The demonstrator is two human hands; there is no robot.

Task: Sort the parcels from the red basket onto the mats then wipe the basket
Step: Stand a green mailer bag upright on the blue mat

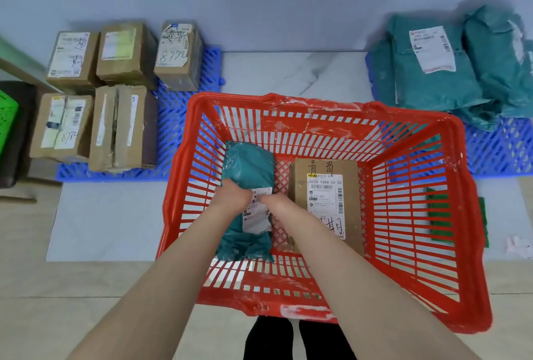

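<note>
while both arms reach down into it, the red basket [326,117] fills the middle of the view, its near wall partly covering the floor inside. on the left blue mat [178,117] sit five cardboard boxes [122,52]; the right mat [496,152], cut off at the edge, carries teal mailer bags [432,71]. inside the basket a labelled cardboard box [326,201] lies beside a teal mailer bag [249,169], which the left hand [235,193] and right hand [274,199] grasp together, fingertips hidden.
</note>
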